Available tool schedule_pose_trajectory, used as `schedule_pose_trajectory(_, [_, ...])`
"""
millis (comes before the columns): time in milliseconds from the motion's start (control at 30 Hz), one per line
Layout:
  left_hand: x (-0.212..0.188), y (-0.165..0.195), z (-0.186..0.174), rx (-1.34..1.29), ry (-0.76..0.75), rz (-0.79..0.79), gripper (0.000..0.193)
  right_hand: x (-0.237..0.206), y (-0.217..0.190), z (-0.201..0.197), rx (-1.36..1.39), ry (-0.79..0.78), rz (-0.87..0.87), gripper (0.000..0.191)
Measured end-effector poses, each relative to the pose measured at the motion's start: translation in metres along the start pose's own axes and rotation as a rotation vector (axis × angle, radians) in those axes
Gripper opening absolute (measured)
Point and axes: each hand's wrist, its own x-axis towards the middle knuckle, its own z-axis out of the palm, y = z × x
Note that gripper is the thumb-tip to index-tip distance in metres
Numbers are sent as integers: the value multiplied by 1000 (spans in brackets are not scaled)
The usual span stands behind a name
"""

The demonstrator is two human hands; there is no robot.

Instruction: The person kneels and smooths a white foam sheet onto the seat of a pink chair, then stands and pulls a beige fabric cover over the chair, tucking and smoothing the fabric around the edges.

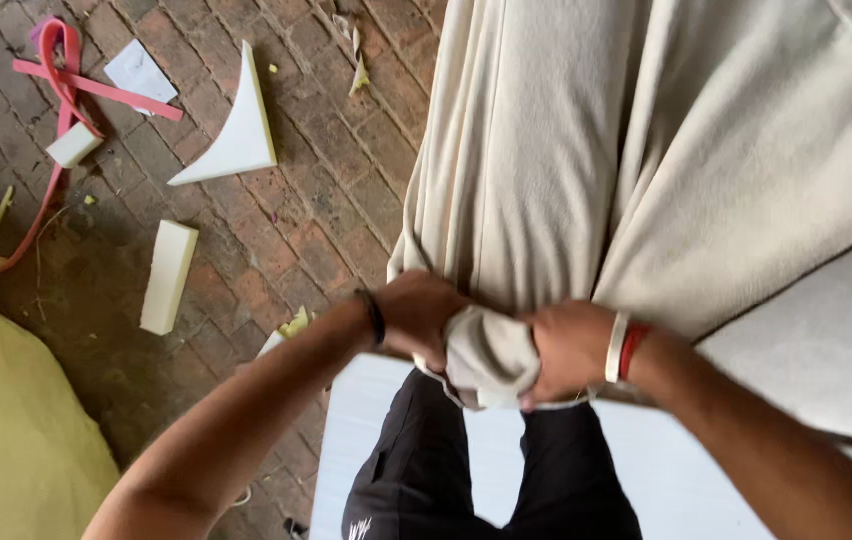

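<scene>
I see both hands, left hand (416, 318) and right hand (568, 350), fingers clenched on the cream fabric (491, 355) at lower centre; it could probably slip if bunched unevenly.

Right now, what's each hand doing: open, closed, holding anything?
Left hand: closed, gripping the bunched edge of the cream fabric.
Right hand: closed on the same fabric bunch.

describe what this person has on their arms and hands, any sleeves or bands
Both forearms are bare, with no sleeves or gloves in view. The left hand has a thin dark band at the wrist. The right hand has a white band beside a red one.
</scene>
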Motion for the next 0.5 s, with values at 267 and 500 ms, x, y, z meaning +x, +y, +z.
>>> schedule_pose_trajectory(267, [20, -7, 1, 55, -276, -87, 79, 29, 26, 8, 548, -240, -47, 56])
schedule_pose_trajectory(500, [-5, 34, 2, 145, -334, -285, 104, 0, -10, 32, -276, 201, 22, 55])
